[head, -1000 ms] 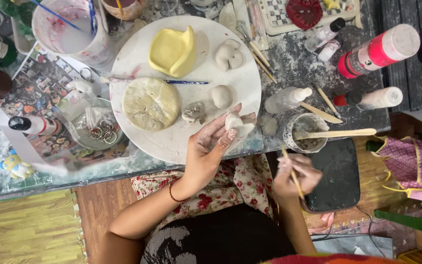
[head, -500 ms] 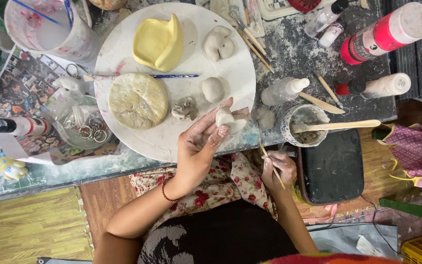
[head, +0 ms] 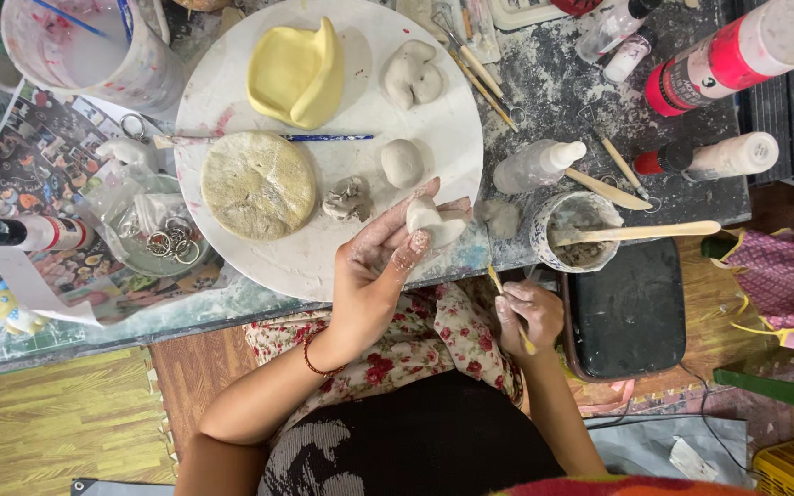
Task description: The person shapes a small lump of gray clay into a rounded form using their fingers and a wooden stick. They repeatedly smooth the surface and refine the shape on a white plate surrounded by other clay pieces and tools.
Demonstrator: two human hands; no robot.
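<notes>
My left hand (head: 374,266) grips a small white clay piece (head: 434,220) over the near edge of a round white board (head: 259,266). My right hand (head: 526,317), over my lap, is closed on a thin wooden modelling tool (head: 507,303). On the board lie a flat round clay disc (head: 257,184), a yellow mould (head: 296,73), a small grey clay lump (head: 349,197), a round clay ball (head: 402,163), a larger shaped clay piece (head: 413,76) and a blue-handled brush (head: 323,138).
A patterned cup (head: 576,225) with a wooden stick (head: 640,231) stands right of the board. Squeeze bottles (head: 539,165), a red paint bottle (head: 728,60), a white bottle (head: 723,158), a plastic tub (head: 85,50), a bowl of metal rings (head: 163,239) and a black stool (head: 631,308) are around.
My left hand has stayed at the board's edge with the clay piece. My right hand has drawn the tool a little down toward my lap. The view has shifted slightly.
</notes>
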